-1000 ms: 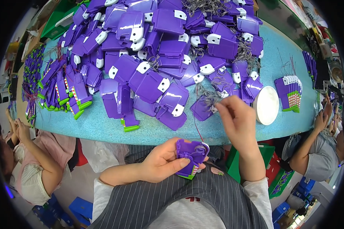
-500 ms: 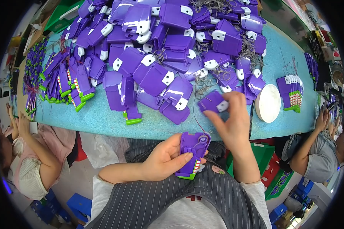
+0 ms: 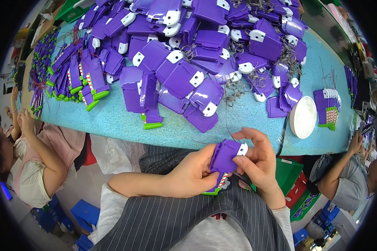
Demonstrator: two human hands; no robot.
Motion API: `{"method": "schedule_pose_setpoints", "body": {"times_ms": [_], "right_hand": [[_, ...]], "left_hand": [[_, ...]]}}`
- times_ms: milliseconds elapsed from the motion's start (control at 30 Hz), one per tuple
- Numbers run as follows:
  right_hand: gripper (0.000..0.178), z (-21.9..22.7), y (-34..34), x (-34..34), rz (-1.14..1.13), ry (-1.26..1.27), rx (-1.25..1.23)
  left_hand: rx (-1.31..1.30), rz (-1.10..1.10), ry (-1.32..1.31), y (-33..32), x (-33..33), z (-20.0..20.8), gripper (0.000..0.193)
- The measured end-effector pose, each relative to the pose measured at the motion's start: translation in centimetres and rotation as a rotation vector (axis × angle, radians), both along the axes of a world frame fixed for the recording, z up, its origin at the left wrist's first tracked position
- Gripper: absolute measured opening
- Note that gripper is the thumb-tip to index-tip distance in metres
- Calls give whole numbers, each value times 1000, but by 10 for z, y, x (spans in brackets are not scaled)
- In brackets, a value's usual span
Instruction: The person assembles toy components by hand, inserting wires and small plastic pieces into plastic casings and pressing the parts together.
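Note:
My left hand (image 3: 188,172) is closed around a purple plastic housing (image 3: 214,190) with a green end and a red-and-white striped edge. Over its upper part lies a flat purple cover (image 3: 227,156) with a white corner. Thumb and fingers of my right hand (image 3: 260,162) pinch that cover at its white corner. Whether the two parts are snapped together cannot be seen. From the hands a thin dark wire (image 3: 227,121) runs up toward the table. Just beyond lies a big heap of similar purple covers (image 3: 178,78), with small coiled wire parts (image 3: 238,90) among them.
At right on the blue table (image 3: 255,121) stand a white bowl (image 3: 303,118) and a row of purple pieces (image 3: 326,106). Purple-and-green housings (image 3: 88,79) with wires are piled at left. A green crate (image 3: 290,171) sits below the table edge. People work on both sides.
My right hand has brought the purple cover down from above the table onto the housing in my left hand. The housing's inside, visible before, is now covered.

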State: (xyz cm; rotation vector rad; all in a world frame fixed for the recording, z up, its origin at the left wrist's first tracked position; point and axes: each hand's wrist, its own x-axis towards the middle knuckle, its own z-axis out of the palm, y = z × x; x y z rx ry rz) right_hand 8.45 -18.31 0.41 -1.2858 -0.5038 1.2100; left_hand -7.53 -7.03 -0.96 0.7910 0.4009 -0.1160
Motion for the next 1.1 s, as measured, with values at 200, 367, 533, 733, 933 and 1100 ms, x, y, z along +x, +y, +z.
{"method": "schedule_pose_setpoints", "body": {"times_ms": [200, 367, 533, 733, 933, 1100], "right_hand": [[29, -7, -2, 8, 195, -357, 45], [28, 0, -1, 2, 155, -393, -16], [39, 0, -9, 1, 156, -435, -7], [34, -7, -10, 4, -8, 484, -17], [21, -5, -9, -3, -32, 300, 87], [16, 9, 1, 15, 250, -489, 79]], "left_hand": [[-10, -30, 16, 4, 1, 3, 51], [92, -110, 65, 5, 4, 7, 50], [334, -68, 10, 3, 8, 9, 34], [638, 52, -162, -2, 10, 11, 23], [730, 80, -247, 2, 10, 6, 22], [667, -131, -177, 24, 16, 4, 21]]}}
